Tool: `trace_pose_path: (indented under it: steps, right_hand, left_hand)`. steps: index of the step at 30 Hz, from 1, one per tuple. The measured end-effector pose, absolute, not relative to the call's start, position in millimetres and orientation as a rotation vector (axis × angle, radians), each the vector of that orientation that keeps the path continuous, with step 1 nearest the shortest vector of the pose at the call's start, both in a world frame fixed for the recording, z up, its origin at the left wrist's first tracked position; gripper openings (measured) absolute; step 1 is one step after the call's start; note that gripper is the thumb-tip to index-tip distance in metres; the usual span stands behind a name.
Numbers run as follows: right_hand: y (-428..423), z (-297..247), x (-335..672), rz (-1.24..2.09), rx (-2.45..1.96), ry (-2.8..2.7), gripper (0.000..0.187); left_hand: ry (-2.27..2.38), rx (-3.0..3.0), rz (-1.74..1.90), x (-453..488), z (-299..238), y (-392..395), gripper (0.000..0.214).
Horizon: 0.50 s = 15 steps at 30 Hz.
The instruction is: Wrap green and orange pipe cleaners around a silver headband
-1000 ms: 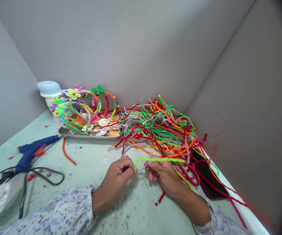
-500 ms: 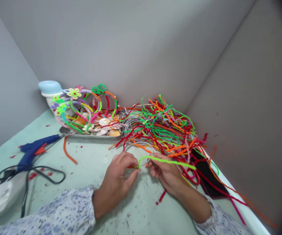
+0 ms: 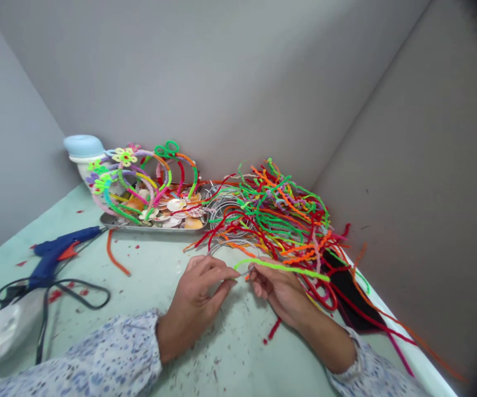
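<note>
My left hand pinches the end of a thin silver wire hoop just above the pale green table. Facing it, my right hand pinches a lime green pipe cleaner against that same end; the fuzzy stem runs off to the right over my knuckles. The two hands' fingertips nearly touch. Right behind them lies a big tangle of red, orange and green pipe cleaners.
A metal tray with shells and pipe-cleaner-wrapped hoops stands at the back left, a white and blue jar behind it. A blue glue gun with its black cord lies at the left. A black pouch is at the right edge.
Both hands have shifted slightly away from me. The green pipe cleaner's near end has been bent over and brought against the wire between the fingertips.
</note>
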State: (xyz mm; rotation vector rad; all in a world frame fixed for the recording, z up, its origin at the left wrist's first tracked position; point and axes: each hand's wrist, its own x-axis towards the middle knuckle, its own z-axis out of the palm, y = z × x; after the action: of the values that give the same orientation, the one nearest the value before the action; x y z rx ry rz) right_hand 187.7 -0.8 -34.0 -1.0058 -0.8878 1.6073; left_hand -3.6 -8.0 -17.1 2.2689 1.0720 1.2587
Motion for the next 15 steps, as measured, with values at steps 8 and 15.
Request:
trace_pose_path:
  steps: [8,15]
  right_hand:
    - [-0.1,-35.8,188.6,1.627,-0.982,-0.881,0.027]
    - [1.8,-35.1,188.0,1.628,-0.947,-0.895,0.025]
  left_hand:
    - [1.099,2.26,1.294,-4.9,-16.7,-7.2,0.016]
    - [1.098,2.283,1.34,-4.5,-19.8,-4.9,0.015]
